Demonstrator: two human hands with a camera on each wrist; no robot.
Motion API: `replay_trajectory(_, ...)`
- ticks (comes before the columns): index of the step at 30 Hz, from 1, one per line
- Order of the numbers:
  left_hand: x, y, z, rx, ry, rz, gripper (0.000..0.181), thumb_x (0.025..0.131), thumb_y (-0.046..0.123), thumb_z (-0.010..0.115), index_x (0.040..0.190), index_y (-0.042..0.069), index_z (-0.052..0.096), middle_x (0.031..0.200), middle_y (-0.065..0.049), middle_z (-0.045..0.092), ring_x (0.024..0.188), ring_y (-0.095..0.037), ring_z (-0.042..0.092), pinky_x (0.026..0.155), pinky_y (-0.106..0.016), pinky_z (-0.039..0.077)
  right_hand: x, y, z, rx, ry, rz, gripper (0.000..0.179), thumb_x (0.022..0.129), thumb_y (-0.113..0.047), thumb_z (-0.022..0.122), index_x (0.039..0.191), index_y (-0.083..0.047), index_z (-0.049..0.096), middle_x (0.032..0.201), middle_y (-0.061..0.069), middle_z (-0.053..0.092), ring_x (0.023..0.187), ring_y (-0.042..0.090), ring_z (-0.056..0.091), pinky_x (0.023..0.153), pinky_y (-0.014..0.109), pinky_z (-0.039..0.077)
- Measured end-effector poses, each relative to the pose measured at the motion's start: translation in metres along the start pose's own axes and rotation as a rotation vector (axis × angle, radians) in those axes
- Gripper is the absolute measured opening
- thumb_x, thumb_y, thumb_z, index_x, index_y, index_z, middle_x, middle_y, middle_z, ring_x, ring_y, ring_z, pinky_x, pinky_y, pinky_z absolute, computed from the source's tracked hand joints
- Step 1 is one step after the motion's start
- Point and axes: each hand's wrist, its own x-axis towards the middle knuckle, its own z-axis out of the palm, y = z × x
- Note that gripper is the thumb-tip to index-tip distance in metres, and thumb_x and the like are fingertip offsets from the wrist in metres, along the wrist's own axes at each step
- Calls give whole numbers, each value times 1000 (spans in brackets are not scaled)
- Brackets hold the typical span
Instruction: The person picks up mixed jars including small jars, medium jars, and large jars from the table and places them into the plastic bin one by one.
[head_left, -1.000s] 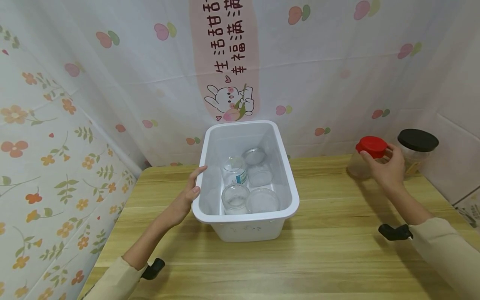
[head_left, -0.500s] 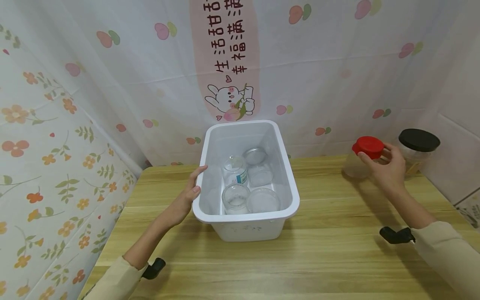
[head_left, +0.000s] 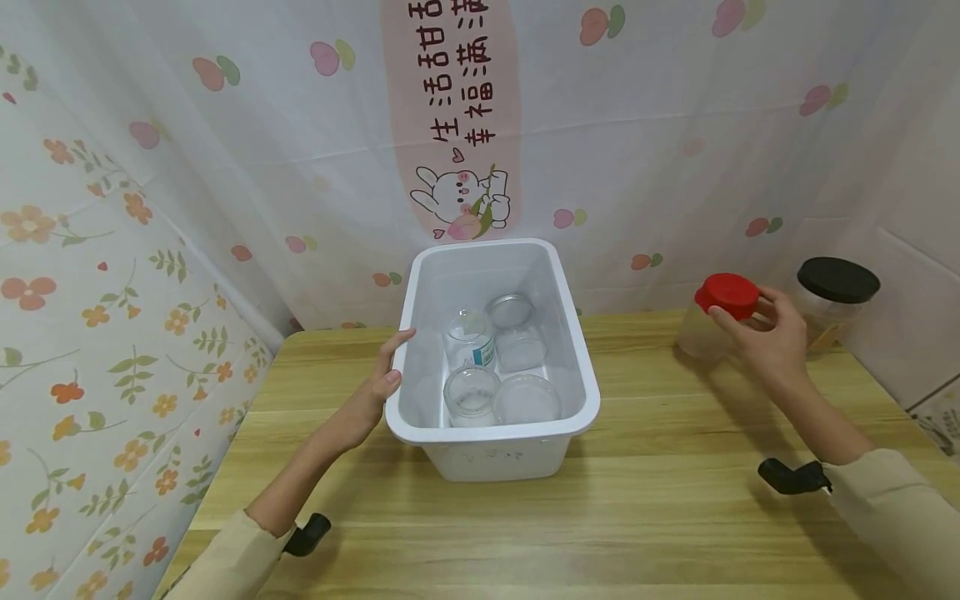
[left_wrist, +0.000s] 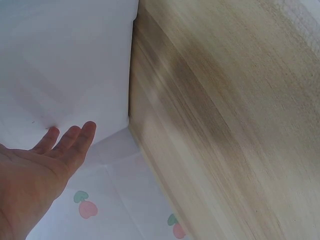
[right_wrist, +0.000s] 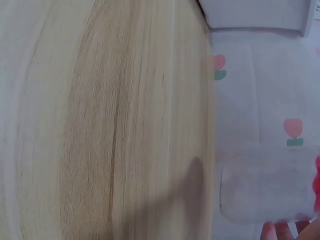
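Observation:
In the head view, my right hand (head_left: 776,337) grips a clear jar (head_left: 697,333) by its red lid (head_left: 731,294), thumb at the front and fingers behind. The jar's see-through body and a bit of red lid show at the right wrist view's lower right. My left hand (head_left: 366,406) rests at the left rim of a white plastic bin (head_left: 491,462). The left wrist view shows its fingers (left_wrist: 75,142) stretched along the bin's outer wall. Inside the bin stand several clear jars, one jar (head_left: 470,337) with a blue-green label, another open-topped jar (head_left: 471,393) in front.
Just right of my right hand, a larger clear jar with a black lid (head_left: 838,280) stands near the wall. A wooden table (head_left: 637,525) carries everything. Printed curtains (head_left: 645,167) hang along the back and left.
My right hand has shifted the red-lidded jar a little to the left, away from the black-lidded one. The left hand and the bin have stayed put.

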Motion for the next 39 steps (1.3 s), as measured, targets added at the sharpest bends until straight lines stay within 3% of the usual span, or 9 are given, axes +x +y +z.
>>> replay_trajectory(10,0,1,0,-7,-1,-2,59,107,45,28,158,25,9,156,-26,11,125,-57,31,92,-71,37,-4,-12,5,39,-51,-53,68,94,-26,75,152,-9,44,138,11,52,98,8,55,75,9,46)
replay_trajectory(17,0,2,0,10,3,-2,58,107,45,29,158,24,10,155,-26,12,124,-56,32,92,-68,38,-6,-19,9,37,-70,-73,70,95,-26,74,154,-10,42,144,19,48,100,8,54,76,9,45)
replay_trajectory(39,-1,3,1,8,0,0,58,107,41,27,158,22,8,154,-27,15,125,-55,32,94,-68,36,-7,-42,16,38,-117,-96,72,94,-30,75,155,-11,41,145,21,49,108,19,53,73,11,47)
